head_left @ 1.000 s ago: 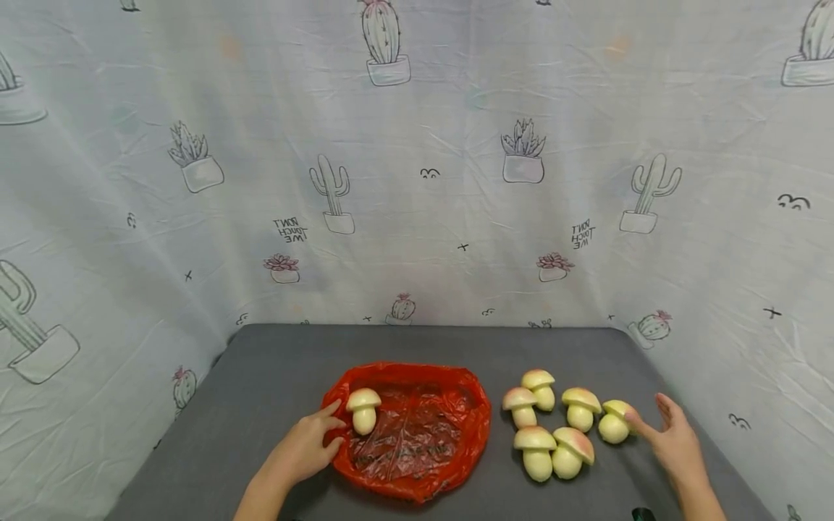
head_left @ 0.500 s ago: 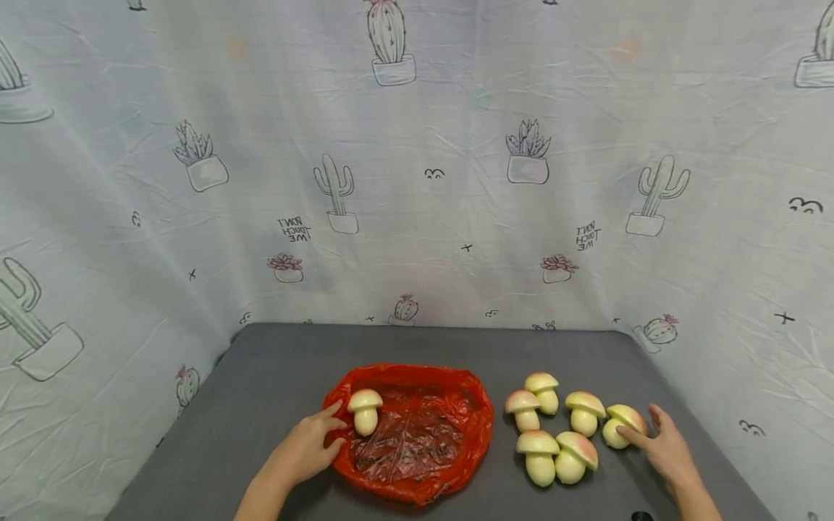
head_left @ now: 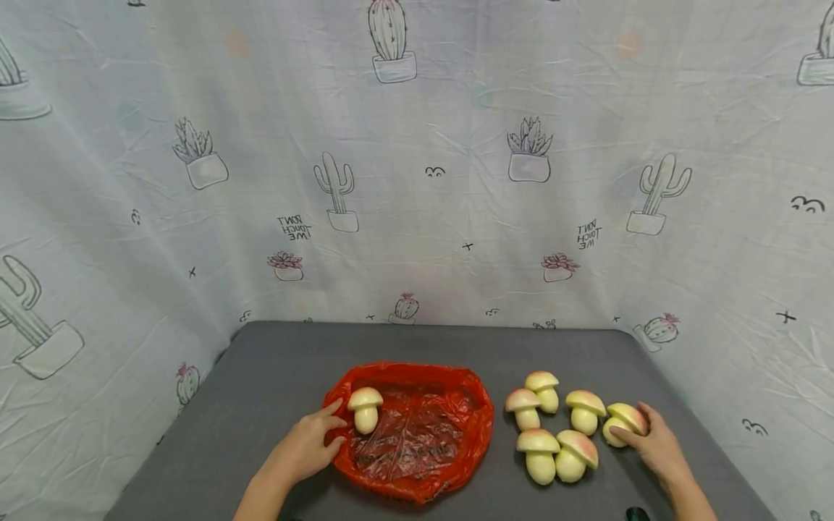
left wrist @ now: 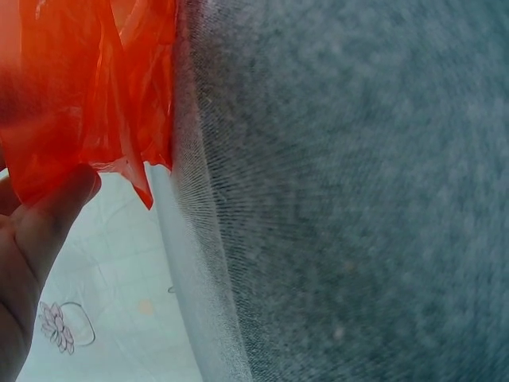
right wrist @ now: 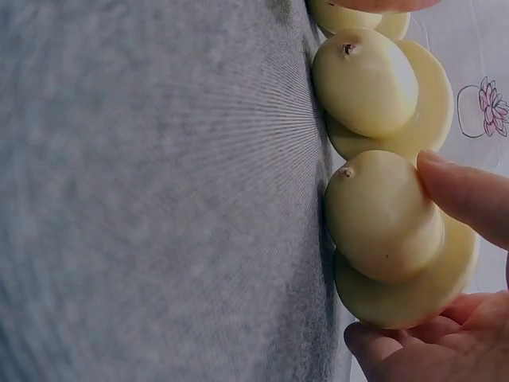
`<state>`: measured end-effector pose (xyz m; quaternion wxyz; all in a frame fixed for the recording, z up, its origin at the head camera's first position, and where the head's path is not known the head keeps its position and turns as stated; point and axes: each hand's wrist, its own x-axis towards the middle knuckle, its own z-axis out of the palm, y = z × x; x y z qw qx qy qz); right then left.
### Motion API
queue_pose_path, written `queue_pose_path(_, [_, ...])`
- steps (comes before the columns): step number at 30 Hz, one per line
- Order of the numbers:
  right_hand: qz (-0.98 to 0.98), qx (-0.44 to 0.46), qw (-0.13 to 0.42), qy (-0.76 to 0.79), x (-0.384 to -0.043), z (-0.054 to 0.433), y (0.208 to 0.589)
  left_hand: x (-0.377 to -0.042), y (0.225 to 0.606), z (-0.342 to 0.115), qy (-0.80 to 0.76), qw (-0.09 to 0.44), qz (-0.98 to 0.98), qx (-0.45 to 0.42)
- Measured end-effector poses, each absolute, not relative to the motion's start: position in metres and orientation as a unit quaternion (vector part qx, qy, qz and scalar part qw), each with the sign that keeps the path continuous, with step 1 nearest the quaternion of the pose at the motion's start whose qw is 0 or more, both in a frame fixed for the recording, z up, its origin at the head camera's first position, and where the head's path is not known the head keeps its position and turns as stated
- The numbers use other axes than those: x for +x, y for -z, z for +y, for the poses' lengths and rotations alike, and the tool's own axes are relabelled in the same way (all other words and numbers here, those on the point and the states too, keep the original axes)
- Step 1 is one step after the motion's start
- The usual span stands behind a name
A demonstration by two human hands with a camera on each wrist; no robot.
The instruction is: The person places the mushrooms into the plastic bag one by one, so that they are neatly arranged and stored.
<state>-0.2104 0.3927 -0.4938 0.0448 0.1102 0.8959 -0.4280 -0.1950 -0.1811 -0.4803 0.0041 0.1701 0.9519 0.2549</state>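
My left hand (head_left: 310, 447) pinches the left rim of an opened red plastic bag (head_left: 485, 427). In the left wrist view the thumb lies over the red film (left wrist: 131, 87), with other fingers partly hidden behind it. One cream mushroom (head_left: 365, 411), which looks like a model, lies inside the bag at its left. At the far right my right hand (head_left: 659, 450) grips a mushroom with a pinkish cap (head_left: 622, 423). The right wrist view shows its thumb on the rounded stem (right wrist: 382, 211) and the fingers under the cap, the mushroom close against the grey table.
Several more mushrooms stand in a cluster between the bag and my right hand, among them a mushroom (head_left: 585, 412) beside the gripped one. A small dark object (head_left: 637, 514) shows at the bottom edge. A cactus-print curtain (head_left: 417, 181) surrounds the grey table (head_left: 280, 369).
My right hand has moved in from the right and closed its thumb and fingers around the rightmost mushroom. The left hand and the bag stay in place.
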Motion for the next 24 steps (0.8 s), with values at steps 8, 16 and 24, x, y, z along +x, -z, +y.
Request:
queue_pose_path(8, [0.900,0.110,0.060,0.417,-0.2121,0.3904,0.4941,-0.1947,0.4790,-0.1808,-0.262,0.013,0.950,0.168])
queue_pose_path(16, [0.907,0.106,0.058,0.403,-0.2116,0.3888,0.4949,-0.1949,0.4813,-0.1810,-0.250,-0.014,0.952,0.176])
queue_pose_path(24, [0.910,0.111,0.038,0.397,-0.2079,0.3888,0.4972,-0.1934,0.4801,-0.1792,-0.247,-0.016,0.954,0.171])
